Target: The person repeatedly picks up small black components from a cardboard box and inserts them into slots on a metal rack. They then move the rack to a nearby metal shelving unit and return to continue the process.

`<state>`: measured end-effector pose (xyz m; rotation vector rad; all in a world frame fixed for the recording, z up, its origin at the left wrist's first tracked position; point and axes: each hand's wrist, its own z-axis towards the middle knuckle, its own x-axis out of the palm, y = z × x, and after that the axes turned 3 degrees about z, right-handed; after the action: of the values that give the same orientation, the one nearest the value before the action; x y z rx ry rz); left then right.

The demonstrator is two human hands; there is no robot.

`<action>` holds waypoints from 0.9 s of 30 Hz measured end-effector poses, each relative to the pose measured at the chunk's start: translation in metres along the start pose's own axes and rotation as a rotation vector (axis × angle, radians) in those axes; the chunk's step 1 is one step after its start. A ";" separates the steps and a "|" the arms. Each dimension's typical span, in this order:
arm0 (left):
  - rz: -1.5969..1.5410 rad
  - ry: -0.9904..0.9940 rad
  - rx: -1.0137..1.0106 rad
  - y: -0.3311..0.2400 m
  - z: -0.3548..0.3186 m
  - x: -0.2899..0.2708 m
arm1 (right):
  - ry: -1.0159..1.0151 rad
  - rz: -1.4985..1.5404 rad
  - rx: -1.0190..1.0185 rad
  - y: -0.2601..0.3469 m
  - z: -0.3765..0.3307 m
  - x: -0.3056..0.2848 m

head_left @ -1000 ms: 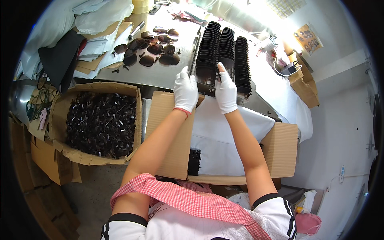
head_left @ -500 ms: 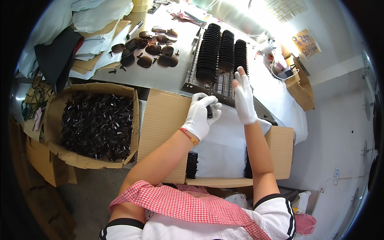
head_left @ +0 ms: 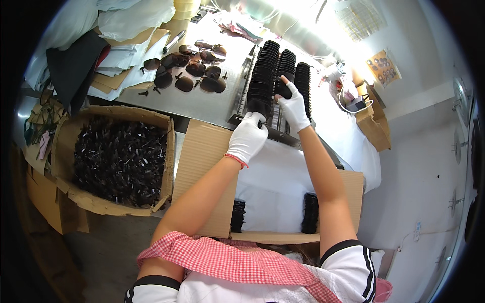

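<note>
A: Nine o'clock, a ragged cardboard box [head_left: 96, 198] of glossy black slivers [head_left: 121, 161], presumably handy there.

B: Left hand [head_left: 247, 136], white-gloved, curled at the metal rack [head_left: 281, 135]; can't tell what's gripped.

A: Twelve: thin, dark lenses [head_left: 263, 70] upright inside, likely slotted apart against scratching.

B: Right hand [head_left: 294, 108]: bare-tipped thumb, forefinger spread wide at the middle row.

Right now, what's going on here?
A white-gloved person works at a metal rack holding three rows of dark lenses. The left hand is curled at the front of the left row, the right hand at the front of the middle row; any grip is unclear. Loose brown-tinted lenses lie on the metal table; a cardboard box of small black pieces stands at left.
</note>
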<state>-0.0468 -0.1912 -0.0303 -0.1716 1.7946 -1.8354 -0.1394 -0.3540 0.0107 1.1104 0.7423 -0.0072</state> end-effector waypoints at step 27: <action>-0.763 0.224 -0.235 -0.028 -0.017 0.039 | -0.085 0.119 0.159 0.007 0.025 -0.037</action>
<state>-0.0954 -0.1961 -0.0160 -0.8736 2.3069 -2.1856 -0.1518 -0.3838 0.0428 1.2972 0.6062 -0.0132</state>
